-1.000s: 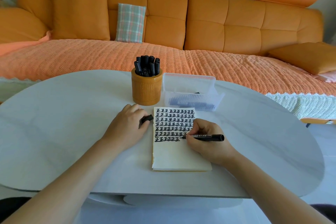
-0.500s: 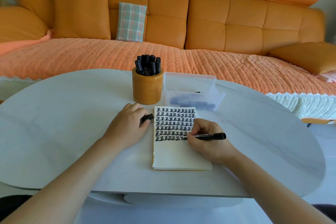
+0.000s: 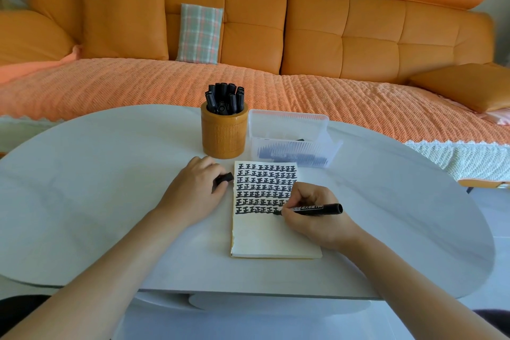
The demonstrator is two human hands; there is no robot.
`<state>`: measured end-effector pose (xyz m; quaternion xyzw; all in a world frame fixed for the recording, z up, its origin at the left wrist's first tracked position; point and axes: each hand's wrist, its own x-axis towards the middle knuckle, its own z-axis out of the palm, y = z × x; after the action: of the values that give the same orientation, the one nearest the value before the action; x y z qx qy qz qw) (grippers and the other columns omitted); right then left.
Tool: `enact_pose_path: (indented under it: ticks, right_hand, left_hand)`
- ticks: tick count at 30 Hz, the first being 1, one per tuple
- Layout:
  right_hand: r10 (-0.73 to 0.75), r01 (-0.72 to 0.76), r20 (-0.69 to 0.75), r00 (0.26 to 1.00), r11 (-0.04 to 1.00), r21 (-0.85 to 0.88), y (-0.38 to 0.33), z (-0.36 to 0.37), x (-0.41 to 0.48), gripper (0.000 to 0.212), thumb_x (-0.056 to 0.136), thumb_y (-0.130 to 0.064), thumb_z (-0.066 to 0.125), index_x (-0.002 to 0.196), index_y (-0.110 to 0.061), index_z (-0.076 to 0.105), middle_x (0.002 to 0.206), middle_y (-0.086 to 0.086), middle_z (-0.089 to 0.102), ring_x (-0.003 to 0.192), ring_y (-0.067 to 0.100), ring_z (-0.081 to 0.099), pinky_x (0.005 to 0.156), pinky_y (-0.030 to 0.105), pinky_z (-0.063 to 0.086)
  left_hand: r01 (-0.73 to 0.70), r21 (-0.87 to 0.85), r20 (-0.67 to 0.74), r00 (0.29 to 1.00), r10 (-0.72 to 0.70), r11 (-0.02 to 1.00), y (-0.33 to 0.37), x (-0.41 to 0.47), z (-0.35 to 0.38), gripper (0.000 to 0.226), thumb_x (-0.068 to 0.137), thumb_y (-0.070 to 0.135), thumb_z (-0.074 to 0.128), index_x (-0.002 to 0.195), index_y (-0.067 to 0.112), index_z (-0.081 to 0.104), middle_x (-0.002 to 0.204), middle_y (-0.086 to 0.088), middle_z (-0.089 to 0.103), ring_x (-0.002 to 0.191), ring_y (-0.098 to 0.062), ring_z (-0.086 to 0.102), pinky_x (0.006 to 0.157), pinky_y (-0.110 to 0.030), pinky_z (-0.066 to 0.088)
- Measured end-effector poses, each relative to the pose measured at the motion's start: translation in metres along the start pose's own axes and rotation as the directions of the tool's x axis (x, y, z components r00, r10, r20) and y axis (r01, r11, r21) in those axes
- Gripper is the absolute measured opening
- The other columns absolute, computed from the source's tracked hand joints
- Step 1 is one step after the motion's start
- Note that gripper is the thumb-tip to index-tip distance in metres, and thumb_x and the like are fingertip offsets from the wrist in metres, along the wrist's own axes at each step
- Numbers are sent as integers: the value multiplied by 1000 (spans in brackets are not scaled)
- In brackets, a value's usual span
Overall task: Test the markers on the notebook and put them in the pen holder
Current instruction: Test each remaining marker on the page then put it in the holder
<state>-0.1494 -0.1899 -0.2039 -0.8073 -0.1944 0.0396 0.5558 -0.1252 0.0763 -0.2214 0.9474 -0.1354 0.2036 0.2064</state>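
A cream notebook lies open on the white table, its upper half filled with rows of black marks. My right hand grips a black marker with its tip on the page at the end of the lowest row. My left hand rests on the table left of the notebook, closed on a black marker cap. Behind it stands the orange pen holder with several black markers upright in it.
A clear plastic box with dark markers inside sits right of the pen holder, just behind the notebook. An orange sofa with a plaid cushion runs behind the table. The table's front edge lies near my forearms.
The marker tip has stayed at the end of the bottom row, with a little more ink there. My left hand has not moved.
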Motion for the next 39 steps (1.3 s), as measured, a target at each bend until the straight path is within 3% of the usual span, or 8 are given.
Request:
enact_pose_path:
  ticks: [9, 12, 15, 19, 22, 26, 31, 39]
  right_hand:
    - [31, -25, -50, 998, 993, 113, -5, -5, 1, 13, 78, -8, 65, 72, -5, 55, 65, 0, 56, 59, 12, 47, 56, 26, 36]
    - [-19, 33, -82, 996, 983, 181, -10, -11, 5, 12, 88, 6, 67, 86, -7, 66, 72, -7, 64, 61, 8, 54, 58, 17, 41]
    - [-103, 110, -88, 991, 991, 71, -13, -21, 10, 30, 93, 12, 55, 109, -8, 70, 83, -4, 68, 65, 20, 57, 57, 13, 42]
    - [0, 1, -8, 1000, 993, 116, -23, -31, 17, 50, 99, 15, 31, 131, -11, 61, 102, 9, 64, 79, 26, 60, 61, 23, 50]
    - [39, -43, 28, 999, 991, 124, -30, -31, 21, 47, 103, 5, 28, 116, -16, 68, 97, 10, 58, 75, 23, 64, 73, 35, 55]
    - [-53, 52, -5, 999, 988, -144, -33, -31, 23, 22, 103, -11, 44, 101, -32, 50, 93, 6, 58, 59, 16, 51, 57, 28, 44]
    - [-95, 55, -55, 994, 866, -498, -29, -34, 25, 24, 100, -24, 55, 120, -34, 62, 103, -16, 60, 82, 5, 57, 79, 22, 47]
    - [-147, 115, -1, 989, 778, -617, -29, -34, 24, 23, 99, -22, 54, 117, -31, 66, 109, -14, 61, 99, 9, 56, 87, 34, 49]
  left_hand:
    - [2, 21, 47, 999, -3, 1000, 2, 1, -4, 16, 93, 29, 55, 100, 18, 65, 99, 5, 56, 97, -16, 47, 75, -36, 48]
    - [-20, 36, 40, 999, 19, 999, 6, 5, -10, 17, 95, 30, 53, 103, 20, 65, 98, 7, 55, 98, -14, 47, 71, -34, 47]
    - [-55, 13, -28, 998, 56, 998, 15, 9, -20, 17, 96, 30, 52, 105, 23, 63, 96, 9, 56, 94, -13, 49, 70, -33, 47]
    - [-121, -119, -37, 992, 118, 985, 33, 9, -28, 16, 95, 25, 56, 109, 25, 62, 92, 15, 56, 85, -6, 51, 69, -25, 45]
    - [-145, -168, -17, 989, 145, 975, 46, 7, -25, 20, 92, 21, 62, 111, 23, 64, 87, 21, 51, 83, -4, 52, 67, -20, 43]
    - [-136, -210, -24, 991, 134, 968, 53, 8, -21, 22, 91, 21, 64, 112, 20, 66, 89, 32, 48, 86, 5, 52, 69, -10, 38]
    - [-127, -220, -32, 992, 123, 967, 55, 11, -21, 19, 90, 21, 66, 109, 21, 66, 89, 32, 49, 84, 3, 53, 66, -10, 37]
    - [-135, -201, -9, 991, 136, 970, 55, 10, -18, 20, 91, 25, 64, 110, 20, 66, 89, 26, 49, 85, -1, 52, 68, -12, 36]
